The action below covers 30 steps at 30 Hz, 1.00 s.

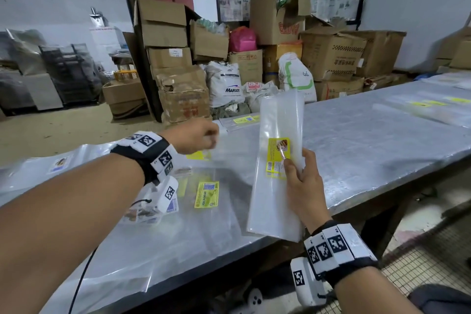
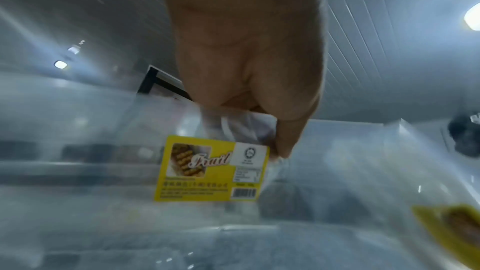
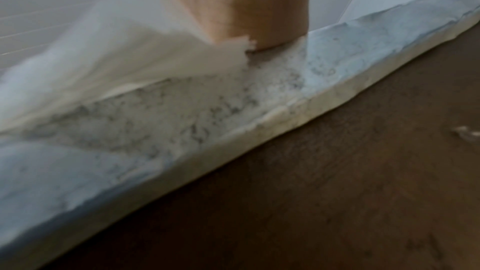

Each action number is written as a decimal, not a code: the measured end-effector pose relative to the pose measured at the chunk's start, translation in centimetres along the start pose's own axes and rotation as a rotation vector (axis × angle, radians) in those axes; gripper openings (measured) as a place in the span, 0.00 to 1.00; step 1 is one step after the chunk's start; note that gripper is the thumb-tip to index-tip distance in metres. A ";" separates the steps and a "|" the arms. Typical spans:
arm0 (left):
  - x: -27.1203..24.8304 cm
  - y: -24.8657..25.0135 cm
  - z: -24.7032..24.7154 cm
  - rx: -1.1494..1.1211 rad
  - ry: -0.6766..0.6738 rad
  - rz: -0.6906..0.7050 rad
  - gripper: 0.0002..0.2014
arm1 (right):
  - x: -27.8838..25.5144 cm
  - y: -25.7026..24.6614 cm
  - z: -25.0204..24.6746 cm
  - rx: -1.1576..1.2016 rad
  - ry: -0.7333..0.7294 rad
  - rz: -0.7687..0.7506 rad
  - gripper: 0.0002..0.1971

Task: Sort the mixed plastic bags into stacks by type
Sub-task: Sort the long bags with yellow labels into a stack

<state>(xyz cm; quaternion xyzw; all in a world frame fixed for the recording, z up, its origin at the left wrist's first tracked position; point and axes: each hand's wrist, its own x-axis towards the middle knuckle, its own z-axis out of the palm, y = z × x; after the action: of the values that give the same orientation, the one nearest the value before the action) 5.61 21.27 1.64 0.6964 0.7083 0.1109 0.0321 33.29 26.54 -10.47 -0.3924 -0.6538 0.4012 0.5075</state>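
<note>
Head view: I see the right hand [image 1: 302, 186] holding a sheaf of long clear bags [image 1: 276, 166] upright above the near edge of the metal table [image 1: 369, 140]; its thumb presses on the yellow label [image 1: 277, 154] and the fingers curl behind the plastic, where I cannot see them; the bundle's lower end hangs just past the table edge. The left hand [image 1: 195, 135] is raised over the table with fingers bunched, pinching a single clear bag [image 1: 229, 145], which is motion-blurred and nearly invisible here; only a smear of its yellow sticker shows. Left wrist view: the pinch is plainer; finger and thumb close on crumpled film just above a yellow "Pandan"-style label [image 2: 211, 168], though its script is too soft for me to read with certainty. Right wrist view: mostly blur; the heel of the hand, a fold of milky plastic and the table's dented rim are all I can make out. On the table lie further loose bags; one with a yellow-green label [image 1: 206, 194] sits near the left wrist, another with a yellow label [image 1: 246, 119] lies at the far edge, one with a pale picture label [image 1: 60, 163] lies at far left, and more bags [image 1: 428, 107] spread at the far right, their print illegible. Cardboard boxes [image 1: 331, 53] and sacks [image 1: 225, 84] crowd the floor behind.
</note>
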 end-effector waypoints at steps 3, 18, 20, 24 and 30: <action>0.3 0.5 -1.7 -0.218 0.207 -0.067 0.05 | -0.1 0.0 -0.1 0.001 -0.003 0.000 0.10; 1.0 8.6 6.0 -1.279 0.186 -0.340 0.04 | 0.0 0.5 0.0 0.059 0.018 -0.006 0.08; 0.9 9.9 8.1 -1.284 0.164 -0.371 0.05 | -0.1 0.3 -0.1 0.051 0.017 -0.008 0.08; 0.6 11.9 9.7 -1.334 0.230 -0.451 0.12 | -0.3 -0.3 -0.2 0.063 0.045 -0.022 0.06; 0.2 13.7 9.1 -1.343 0.335 -0.394 0.10 | -1.0 -2.2 -0.7 0.220 -0.055 -0.064 0.20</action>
<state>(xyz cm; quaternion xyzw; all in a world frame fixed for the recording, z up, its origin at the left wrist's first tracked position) 20.88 22.57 -4.47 0.3593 0.5949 0.6201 0.3641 33.94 24.88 -8.66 -0.3020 -0.6318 0.4646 0.5420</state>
